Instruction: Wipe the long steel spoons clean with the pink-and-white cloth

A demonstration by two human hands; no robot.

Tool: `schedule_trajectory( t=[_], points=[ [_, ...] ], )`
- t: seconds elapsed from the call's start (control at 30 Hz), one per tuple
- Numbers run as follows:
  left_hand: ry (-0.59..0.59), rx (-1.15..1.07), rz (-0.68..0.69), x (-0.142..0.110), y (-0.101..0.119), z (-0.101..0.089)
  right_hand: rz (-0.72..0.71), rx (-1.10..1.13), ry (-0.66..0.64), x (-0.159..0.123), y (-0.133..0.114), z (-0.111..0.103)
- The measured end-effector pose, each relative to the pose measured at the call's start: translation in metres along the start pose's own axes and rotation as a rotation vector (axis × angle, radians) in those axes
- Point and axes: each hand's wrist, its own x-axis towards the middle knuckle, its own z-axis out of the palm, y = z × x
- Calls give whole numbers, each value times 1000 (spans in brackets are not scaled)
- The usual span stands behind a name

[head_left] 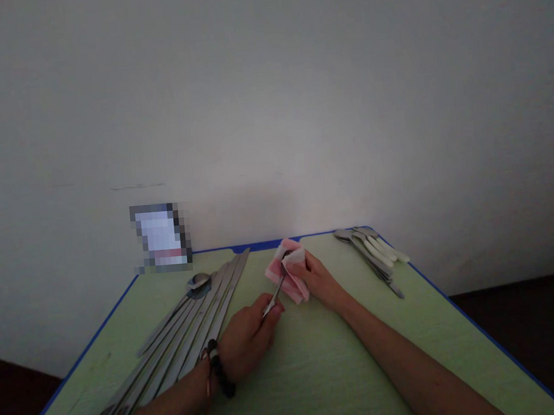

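My left hand [249,341] is closed around the handle of a metal spoon [276,292]. The spoon's bowl end is tucked into a pink and white cloth [289,272]. My right hand [318,279] pinches that cloth around the spoon's bowl, just above the green table [318,370]. A dark bead bracelet sits on my left wrist.
A long row of metal cutlery [191,332] lies on the table to my left. A smaller pile of spoons [371,251], some with white handles, lies at the far right. A blurred-out small object [160,237] stands at the back left by the white wall.
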Motion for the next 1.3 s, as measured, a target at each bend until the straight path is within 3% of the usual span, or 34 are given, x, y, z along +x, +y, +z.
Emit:
schedule_trajectory(
  t=[0.13, 0.3, 0.43, 0.57, 0.8, 0.9, 1.17, 1.3],
  points=[
    [-9, -50, 23, 1, -4, 0, -20, -112, -9, 0, -3, -1],
    [-2, -111, 10, 3, -3, -1, 79, 69, 54, 3, 2, 0],
    [18, -101, 16, -2, -1, -1, 215, 345, -99, 3, 0, -8],
    [55, -126, -37, -4, -4, 1, 274, 436, -166, 0, -2, -11],
    [54, -32, -8, -3, -4, 3, 210, 411, 27, -7, 9, 20],
    [58, 61, -12, -3, 0, 2, 183, 374, 46, -7, 11, 24],
    [24, 92, -27, -4, 0, -1, 88, 188, 79, 4, 10, 0],
    [3, 81, -13, -6, 2, -3, 109, 195, -40, 6, 7, -11]
  ],
)
